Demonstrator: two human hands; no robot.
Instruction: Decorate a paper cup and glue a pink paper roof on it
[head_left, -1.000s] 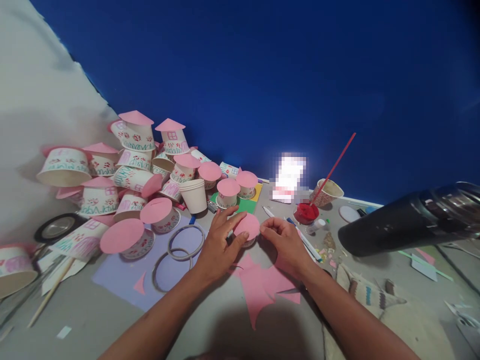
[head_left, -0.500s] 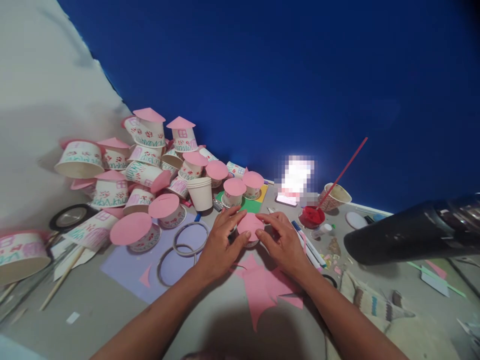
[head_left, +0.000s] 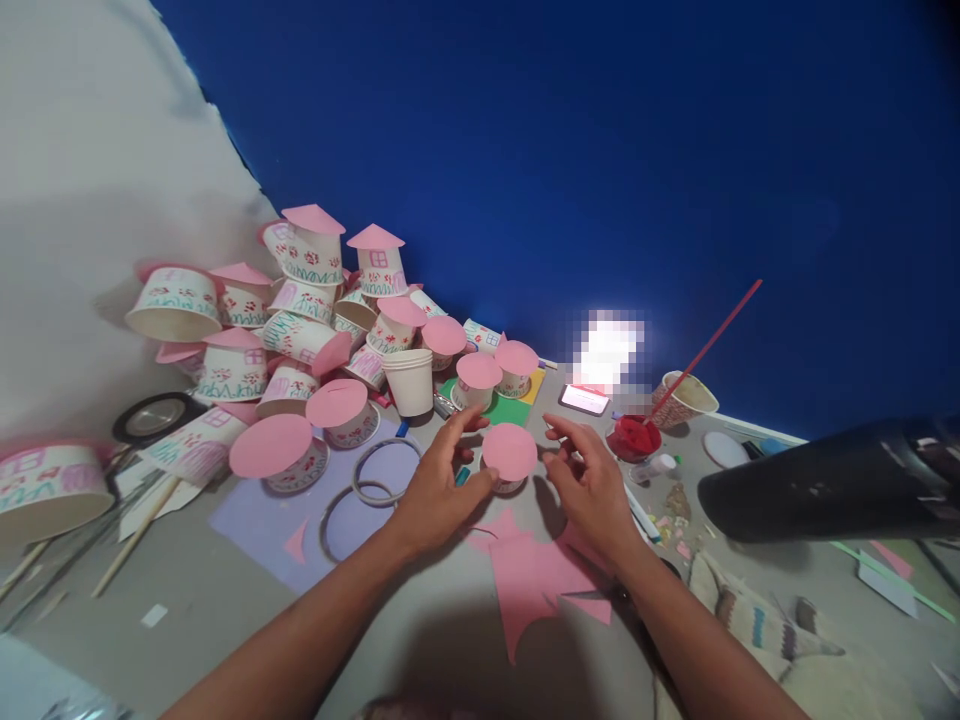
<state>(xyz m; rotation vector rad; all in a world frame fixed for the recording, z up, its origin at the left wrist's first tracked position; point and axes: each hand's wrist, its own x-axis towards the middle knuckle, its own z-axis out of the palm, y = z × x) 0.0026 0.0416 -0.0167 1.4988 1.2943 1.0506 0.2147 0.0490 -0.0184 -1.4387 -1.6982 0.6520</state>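
Observation:
A small paper cup topped by a round pink paper roof (head_left: 509, 452) stands upright on the table between my hands. My left hand (head_left: 450, 470) is open beside it, thumb at the roof's left edge; whether it touches I cannot tell. My right hand (head_left: 589, 480) is open just to the right, apart from the cup, fingers slightly curled and holding nothing. Pink paper scraps (head_left: 525, 580) lie on the table in front of the cup. Behind it, two more roofed cups (head_left: 478, 372) stand on a green and yellow sheet (head_left: 510, 410).
A heap of decorated roofed cups (head_left: 307, 300) fills the left, with plain stacked cups (head_left: 409, 383) beside it. Two grey rings (head_left: 386, 470) lie on purple paper (head_left: 262, 530). At right are a phone (head_left: 585, 398), a tub of red paint (head_left: 636, 437) and a black cylinder (head_left: 810, 485).
Both hands have loosened from the roofed cup; the right hand has moved away to the right and its fingers have opened. The whole view has shifted slightly.

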